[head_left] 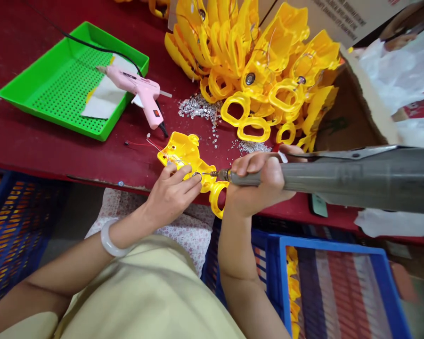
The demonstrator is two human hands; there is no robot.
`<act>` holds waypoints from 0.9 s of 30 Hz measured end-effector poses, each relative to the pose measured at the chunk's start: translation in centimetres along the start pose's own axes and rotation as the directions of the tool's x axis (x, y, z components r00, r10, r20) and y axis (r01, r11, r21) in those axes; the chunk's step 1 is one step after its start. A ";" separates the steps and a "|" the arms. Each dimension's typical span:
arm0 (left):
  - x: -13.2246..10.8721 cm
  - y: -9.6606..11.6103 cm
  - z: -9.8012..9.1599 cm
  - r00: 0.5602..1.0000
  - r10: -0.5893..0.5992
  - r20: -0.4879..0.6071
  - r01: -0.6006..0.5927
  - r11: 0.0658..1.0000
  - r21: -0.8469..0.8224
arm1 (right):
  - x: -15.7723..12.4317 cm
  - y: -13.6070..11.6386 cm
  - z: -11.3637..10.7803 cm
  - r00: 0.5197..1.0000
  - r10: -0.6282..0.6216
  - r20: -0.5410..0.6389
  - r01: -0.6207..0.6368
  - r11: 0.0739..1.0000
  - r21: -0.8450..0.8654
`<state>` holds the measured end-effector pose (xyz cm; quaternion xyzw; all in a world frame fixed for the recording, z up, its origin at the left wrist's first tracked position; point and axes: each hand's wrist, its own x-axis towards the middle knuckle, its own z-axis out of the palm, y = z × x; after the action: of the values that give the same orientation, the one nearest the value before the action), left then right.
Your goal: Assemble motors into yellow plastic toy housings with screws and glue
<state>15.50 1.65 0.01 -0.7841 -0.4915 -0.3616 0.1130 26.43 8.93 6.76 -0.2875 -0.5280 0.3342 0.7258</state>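
Note:
My left hand [173, 194] presses and grips a yellow plastic toy shell [184, 147] near the table's front edge, fingers bent over its lower part. Thin red and white wires trail out of the shell to the left. My right hand [252, 181] is wrapped around a grey electric screwdriver [342, 175], held almost level with its body running off to the right. The driver's bit points left into the shell, close to my left fingertips; whether a screw sits under it I cannot tell. A yellow ring [217, 198] at the shell's right end juts past the edge.
A pink glue gun [136, 89] rests across a green tray [108, 129], its cord running back. Piled yellow shells [229, 42] stand behind, with small screws [199, 107] and finer screws [254, 147] before them. Blue crates [334, 242] stand below the edge. Another person's hand [399, 41] shows upper right.

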 end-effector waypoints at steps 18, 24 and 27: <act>0.1 -0.3 0.6 0.998 -0.044 -0.054 0.041 0.998 -0.057 | 1.3 1.8 -0.6 0.970 0.151 0.190 -0.154 0.988 0.003; 0.0 -0.4 1.0 0.997 -0.047 -0.059 0.043 0.997 -0.070 | 2.0 2.6 -0.2 0.954 0.191 0.233 -0.192 0.981 -0.015; 0.1 -0.4 1.0 0.997 -0.042 -0.061 0.039 0.998 -0.058 | 1.8 2.7 0.0 0.951 0.156 0.267 -0.183 0.980 0.078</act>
<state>15.61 2.43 -0.74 -0.7652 -0.4931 -0.4020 0.0986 26.34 12.05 5.70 -0.2483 -0.5742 0.4564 0.6327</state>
